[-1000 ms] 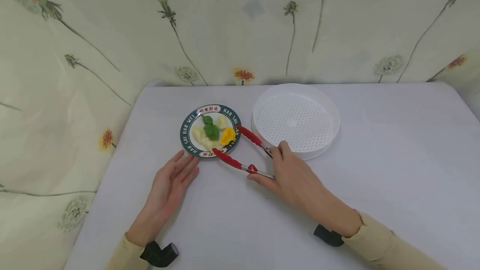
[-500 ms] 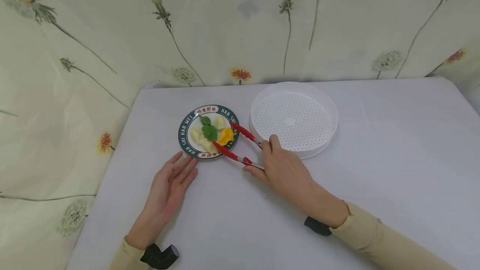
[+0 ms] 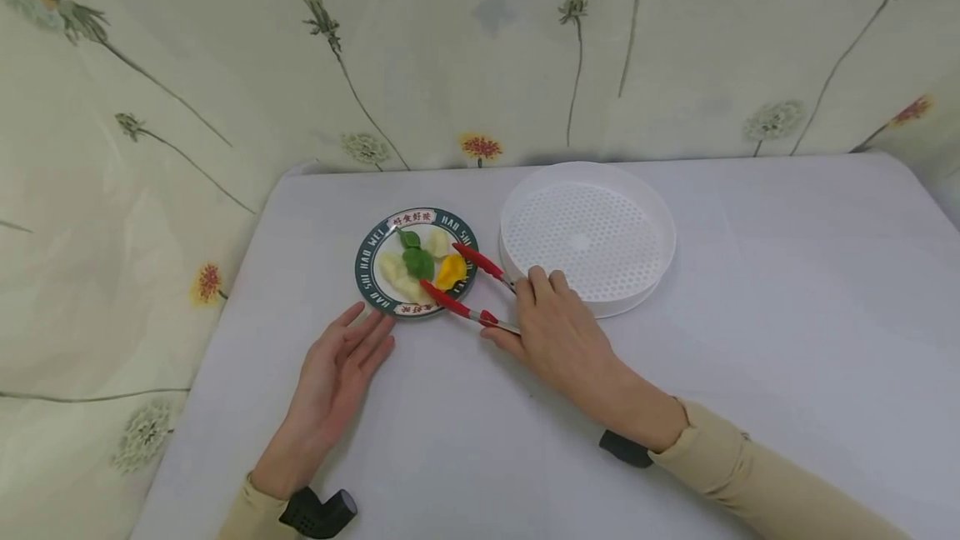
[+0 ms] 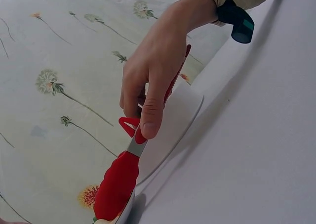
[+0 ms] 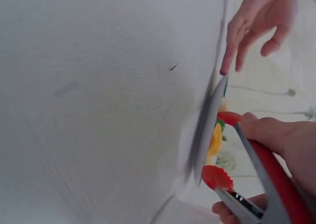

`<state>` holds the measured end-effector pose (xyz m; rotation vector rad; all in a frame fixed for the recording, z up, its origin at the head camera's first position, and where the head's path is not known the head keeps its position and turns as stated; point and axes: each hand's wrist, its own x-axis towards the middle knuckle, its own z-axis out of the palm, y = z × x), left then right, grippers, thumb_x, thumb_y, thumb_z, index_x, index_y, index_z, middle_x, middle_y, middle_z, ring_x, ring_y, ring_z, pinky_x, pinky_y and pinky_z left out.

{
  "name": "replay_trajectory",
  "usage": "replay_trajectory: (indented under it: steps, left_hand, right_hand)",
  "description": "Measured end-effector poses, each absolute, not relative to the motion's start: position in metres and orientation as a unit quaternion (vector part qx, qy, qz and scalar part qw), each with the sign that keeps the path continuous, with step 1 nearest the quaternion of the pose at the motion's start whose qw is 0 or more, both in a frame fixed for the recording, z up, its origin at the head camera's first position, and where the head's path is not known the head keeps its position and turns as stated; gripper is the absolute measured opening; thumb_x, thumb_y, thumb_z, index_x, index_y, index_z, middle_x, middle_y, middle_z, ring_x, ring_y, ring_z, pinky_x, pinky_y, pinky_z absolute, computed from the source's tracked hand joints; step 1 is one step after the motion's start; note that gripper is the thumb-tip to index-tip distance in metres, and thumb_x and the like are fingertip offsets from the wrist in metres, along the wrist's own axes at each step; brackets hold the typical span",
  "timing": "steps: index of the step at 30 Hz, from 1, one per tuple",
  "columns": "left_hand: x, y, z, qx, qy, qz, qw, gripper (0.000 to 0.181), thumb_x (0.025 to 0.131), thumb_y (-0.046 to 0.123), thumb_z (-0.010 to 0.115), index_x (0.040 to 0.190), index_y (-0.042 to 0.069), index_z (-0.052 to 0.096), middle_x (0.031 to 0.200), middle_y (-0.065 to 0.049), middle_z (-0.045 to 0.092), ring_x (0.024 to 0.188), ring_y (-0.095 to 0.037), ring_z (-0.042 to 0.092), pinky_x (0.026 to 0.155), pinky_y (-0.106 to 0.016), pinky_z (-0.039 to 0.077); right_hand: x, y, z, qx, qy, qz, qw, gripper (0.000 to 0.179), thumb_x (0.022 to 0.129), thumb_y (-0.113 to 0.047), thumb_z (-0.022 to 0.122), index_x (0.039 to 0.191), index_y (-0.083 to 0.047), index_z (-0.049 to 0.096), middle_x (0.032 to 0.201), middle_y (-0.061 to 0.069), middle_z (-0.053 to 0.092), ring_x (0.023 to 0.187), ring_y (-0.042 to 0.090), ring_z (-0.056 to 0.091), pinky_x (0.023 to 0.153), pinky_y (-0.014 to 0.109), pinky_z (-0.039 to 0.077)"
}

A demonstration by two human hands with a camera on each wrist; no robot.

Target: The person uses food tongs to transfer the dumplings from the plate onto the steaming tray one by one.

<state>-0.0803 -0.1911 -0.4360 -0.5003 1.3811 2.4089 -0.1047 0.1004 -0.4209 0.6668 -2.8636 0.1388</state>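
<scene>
My right hand (image 3: pixel 566 348) grips a pair of red-tipped metal tongs (image 3: pixel 448 302), whose arms are spread apart. Their two tips reach over the right side of a round plate (image 3: pixel 366 269) with a dark green lettered rim. Between the tips lies a yellow dumpling-shaped piece (image 3: pixel 452 272). Beside it on the plate are green pieces (image 3: pixel 418 264) and several pale ones (image 3: pixel 405 284). My left hand (image 3: pixel 333 386) has its fingers extended, palm turned inward, fingertips at the plate's near edge. In the right wrist view, the tong tips (image 5: pixel 217 177) flank the yellow piece.
A round white tray (image 3: pixel 588 302) with a perforated base stands right of the plate, close behind the right hand. A white cloth covers the table (image 3: pixel 787 315). Behind it hangs a flower-patterned curtain (image 3: pixel 675 65).
My right hand has moved left with the tongs, bringing their spread tips further over the plate, around the yellow piece. The left hand stays at the plate's edge.
</scene>
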Motion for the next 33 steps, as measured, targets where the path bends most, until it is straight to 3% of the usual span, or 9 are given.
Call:
replay_trajectory:
  steps: [9,19,33]
  left_hand:
    - [-0.0810,-0.1927,-0.4380,-0.174,0.476,0.846,0.163,0.061,0.116,0.016,0.032,0.173,0.013,0.012,0.178,-0.011,0.028,0.164,-0.024,0.035,0.138,-0.037,0.032]
    - [-0.0824,-0.1917,-0.4371,-0.177,0.474,0.847,0.163,0.059,0.116,0.015,0.032,0.173,0.013,0.015,0.177,-0.011,0.030,0.164,-0.023,0.036,0.137,-0.037,0.034]
    - [-0.0816,-0.1915,-0.4360,-0.177,0.475,0.846,0.164,0.060,0.116,0.015,0.031,0.173,0.013,0.014,0.176,-0.011,0.030,0.164,-0.024,0.036,0.138,-0.037,0.033]
  right_hand:
    - [-0.1050,0.0988,-0.4221,0.216,-0.973,0.038,0.065,0.070,0.093,-0.058,0.079,0.119,0.006,0.067,0.092,0.013,0.054,0.080,0.024,0.045,0.056,0.025,0.045]
    - [-0.1057,0.1004,-0.4215,0.229,-0.968,0.035,0.098,0.061,0.094,-0.052,0.080,0.111,0.005,0.065,0.086,0.012,0.049,0.075,0.024,0.042,0.051,0.025,0.036]
    - [-0.1039,0.1023,-0.4177,0.228,-0.970,0.050,0.075,0.057,0.094,-0.046,0.082,0.117,0.003,0.063,0.089,0.013,0.050,0.079,0.026,0.045,0.052,0.026,0.042]
